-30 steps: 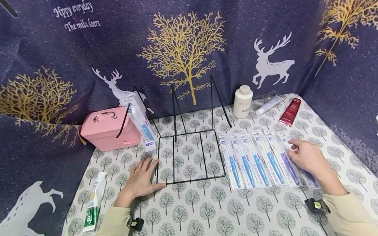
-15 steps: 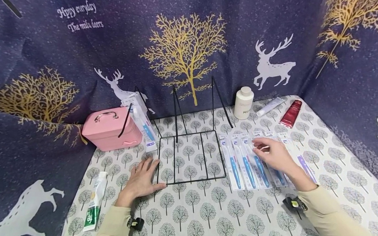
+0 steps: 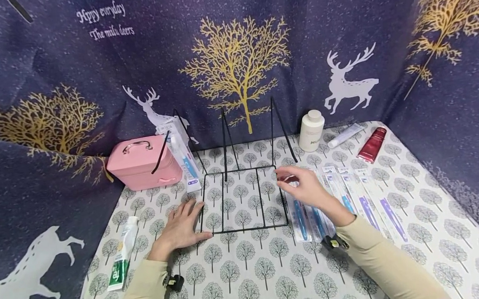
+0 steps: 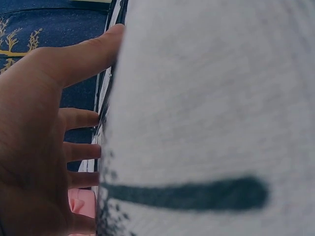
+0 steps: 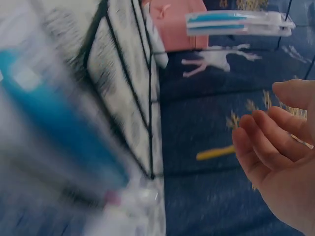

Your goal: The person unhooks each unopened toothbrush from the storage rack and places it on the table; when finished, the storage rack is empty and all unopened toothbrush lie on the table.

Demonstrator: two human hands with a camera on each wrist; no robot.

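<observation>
My left hand [image 3: 178,227] rests on the cloth with fingers spread, beside the left edge of a black wire rack [image 3: 260,198]. My right hand [image 3: 306,189] hovers over the left end of a row of packaged toothbrushes, close to the rack's right edge. Its fingers bend loosely, and the right wrist view shows nothing held. Blue toothbrushes [image 3: 300,221] lie partly hidden under that hand and forearm; purple toothbrushes [image 3: 393,220] lie at the row's right end. Packaged blue toothbrushes [image 3: 189,165] stand tilted in the rack's left side.
Behind the rack's left side sits a pink case [image 3: 143,168]. A green-and-white toothpaste tube [image 3: 123,252] lies at left. A cream bottle [image 3: 311,131], a white tube [image 3: 346,136] and a red tube [image 3: 372,145] are at back right, near the curtain [image 3: 243,68].
My right hand has swept left along the toothbrush row, from its right end to the rack's right edge, uncovering the purple toothbrushes. The left hand keeps its place.
</observation>
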